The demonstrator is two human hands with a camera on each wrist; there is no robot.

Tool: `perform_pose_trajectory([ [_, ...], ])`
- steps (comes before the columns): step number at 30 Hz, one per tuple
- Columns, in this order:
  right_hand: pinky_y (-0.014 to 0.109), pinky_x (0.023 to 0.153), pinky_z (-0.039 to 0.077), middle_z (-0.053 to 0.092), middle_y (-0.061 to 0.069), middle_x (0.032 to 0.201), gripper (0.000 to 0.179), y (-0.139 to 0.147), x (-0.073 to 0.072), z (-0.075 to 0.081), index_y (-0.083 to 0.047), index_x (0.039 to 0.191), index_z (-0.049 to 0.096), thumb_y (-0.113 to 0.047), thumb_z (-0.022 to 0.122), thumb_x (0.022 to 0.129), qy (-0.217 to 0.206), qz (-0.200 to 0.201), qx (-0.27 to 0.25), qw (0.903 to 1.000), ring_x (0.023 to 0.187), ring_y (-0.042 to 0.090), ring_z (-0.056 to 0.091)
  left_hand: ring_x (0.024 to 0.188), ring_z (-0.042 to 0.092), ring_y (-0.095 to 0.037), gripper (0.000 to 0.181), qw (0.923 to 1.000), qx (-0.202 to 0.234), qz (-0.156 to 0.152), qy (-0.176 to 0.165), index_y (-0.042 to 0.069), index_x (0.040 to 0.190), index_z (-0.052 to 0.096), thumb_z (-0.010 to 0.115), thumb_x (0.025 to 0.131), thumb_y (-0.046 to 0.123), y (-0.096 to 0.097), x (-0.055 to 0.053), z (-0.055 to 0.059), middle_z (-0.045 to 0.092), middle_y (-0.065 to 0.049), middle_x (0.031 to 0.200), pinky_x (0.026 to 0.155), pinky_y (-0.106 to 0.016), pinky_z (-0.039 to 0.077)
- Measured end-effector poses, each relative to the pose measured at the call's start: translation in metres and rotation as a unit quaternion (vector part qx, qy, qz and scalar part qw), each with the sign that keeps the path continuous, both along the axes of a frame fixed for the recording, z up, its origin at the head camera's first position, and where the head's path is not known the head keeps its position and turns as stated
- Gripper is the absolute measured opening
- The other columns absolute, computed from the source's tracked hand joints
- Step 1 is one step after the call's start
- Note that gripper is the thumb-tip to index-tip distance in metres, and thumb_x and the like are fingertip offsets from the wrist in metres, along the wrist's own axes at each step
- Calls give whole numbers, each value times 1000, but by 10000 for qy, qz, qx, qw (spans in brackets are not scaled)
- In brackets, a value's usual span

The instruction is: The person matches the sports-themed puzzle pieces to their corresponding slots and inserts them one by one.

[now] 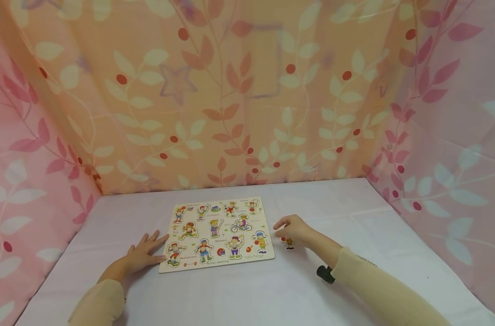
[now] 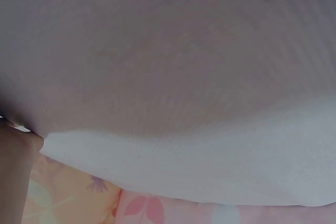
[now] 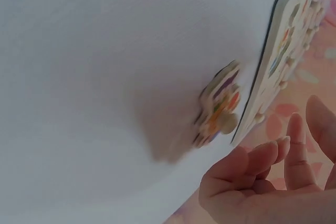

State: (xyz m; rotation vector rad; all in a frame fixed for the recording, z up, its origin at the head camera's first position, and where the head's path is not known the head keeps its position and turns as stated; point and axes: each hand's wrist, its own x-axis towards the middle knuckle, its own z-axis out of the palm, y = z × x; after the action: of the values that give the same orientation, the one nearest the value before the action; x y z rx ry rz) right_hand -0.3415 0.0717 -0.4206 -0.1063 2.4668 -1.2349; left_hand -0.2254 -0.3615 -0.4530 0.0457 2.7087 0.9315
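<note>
A pegged wooden puzzle board point(image 1: 208, 265) lies on the white table, with knobbed sports-figure pieces across it. My left hand point(image 1: 143, 253) rests at the board's left edge, fingers spread and touching it; only a bit of that hand point(image 2: 16, 166) shows in the left wrist view. A loose figure piece point(image 1: 289, 243) lies on the table just right of the board. In the right wrist view this puzzle piece point(image 3: 218, 106) shows its round knob upward. Over it hovers my right hand point(image 1: 294, 231), fingers loosely bent with nothing between them.
The white cloth-covered table point(image 1: 239, 299) meets a flowered orange curtain point(image 1: 231, 113) at the back. Pink flowered curtains point(image 1: 455, 149) close off the sides. A small black cylinder point(image 1: 325, 274) sits by the right sleeve.
</note>
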Motion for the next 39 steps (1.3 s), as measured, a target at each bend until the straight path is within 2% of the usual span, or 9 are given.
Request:
perform_pose_trajectory([
  [6, 26, 58, 42, 51, 9, 90, 17, 14, -3, -2, -2, 98, 70, -6, 75, 82, 13, -138, 121, 9998, 74, 19, 49, 138, -12, -56, 86, 10000, 2, -6, -20, 0, 149, 31, 69, 86, 44, 0, 0, -1, 3, -34, 154, 99, -75, -14],
  [13, 24, 56, 37, 52, 5, 81, 16, 27, -6, -8, -4, 95, 71, -8, 77, 81, -118, -137, 255, 9995, 64, 14, 44, 138, -11, -57, 85, 10000, -17, -13, 14, 0, 149, 31, 68, 86, 44, 0, 0, -1, 4, -35, 154, 99, -75, -13],
  [22, 25, 59, 38, 58, 8, 92, 16, 32, -9, -15, -2, 89, 69, -3, 79, 76, -146, -29, 377, 9992, 76, 18, 48, 137, -10, -58, 85, 10000, -21, 33, 21, -1, 148, 32, 69, 86, 43, 2, 2, 2, 5, -35, 154, 99, -76, -12],
  [27, 25, 60, 39, 60, 8, 91, 13, 30, -12, -19, -1, 84, 67, -1, 78, 76, -6, 31, 426, 9991, 78, 19, 49, 137, -7, -59, 82, 9997, -236, 94, 51, -1, 148, 32, 67, 88, 42, 7, 4, 7, 7, -36, 153, 98, -78, -7],
  [32, 25, 62, 39, 61, 8, 89, 11, 29, -13, -19, -1, 82, 67, -1, 77, 78, 46, 73, 487, 9988, 79, 19, 51, 136, 0, -60, 76, 9979, -631, 141, 58, -1, 148, 33, 63, 91, 41, 15, 6, 12, 12, -36, 152, 98, -80, 2],
  [39, 24, 62, 40, 60, 7, 85, 11, 26, -13, -19, -1, 80, 64, 1, 75, 81, 41, 217, 520, 9984, 79, 19, 52, 136, 6, -60, 65, 9950, -960, 265, 54, 2, 147, 38, 58, 96, 37, 23, 11, 13, 17, -35, 152, 101, -77, 10],
])
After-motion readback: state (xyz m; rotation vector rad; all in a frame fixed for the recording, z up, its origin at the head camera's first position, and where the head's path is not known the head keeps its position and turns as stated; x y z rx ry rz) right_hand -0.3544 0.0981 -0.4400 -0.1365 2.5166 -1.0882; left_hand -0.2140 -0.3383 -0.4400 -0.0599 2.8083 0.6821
